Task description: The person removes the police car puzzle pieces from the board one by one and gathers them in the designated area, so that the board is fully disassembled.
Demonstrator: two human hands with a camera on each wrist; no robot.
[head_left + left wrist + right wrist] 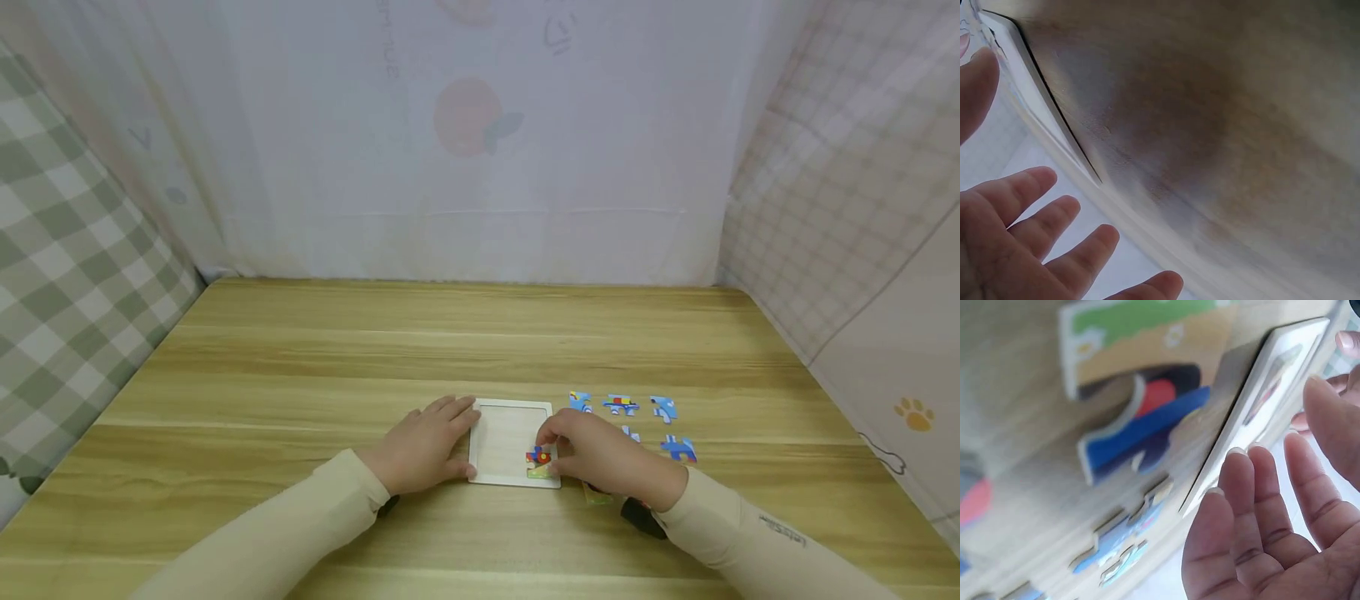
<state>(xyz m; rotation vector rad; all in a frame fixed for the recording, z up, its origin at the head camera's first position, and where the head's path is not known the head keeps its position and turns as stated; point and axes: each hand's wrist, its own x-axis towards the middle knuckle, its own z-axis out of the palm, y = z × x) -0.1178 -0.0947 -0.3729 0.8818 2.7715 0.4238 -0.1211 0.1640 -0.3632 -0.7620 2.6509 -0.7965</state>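
Note:
A shallow white-rimmed puzzle tray (514,483) lies flat on the table. In its lower right corner sits a puzzle piece (537,457) in red, blue and green, seen blurred inside the tray in the right wrist view. My right hand (600,454) is over the tray's right edge, with index finger and thumb beside that piece. The right wrist view shows its fingers apart from the thumb, nothing plainly gripped. My left hand (423,446) rests at the tray's left edge, its thumb near the lower left corner and its fingers (1088,256) spread.
Right of the tray lie several loose puzzle pieces, among them a blue one (678,448), one with red and yellow (621,405) and a corner piece (663,408). A green-and-orange piece (1147,337) is partly under the right hand. Curtains (465,242) stand behind the wooden table (337,342).

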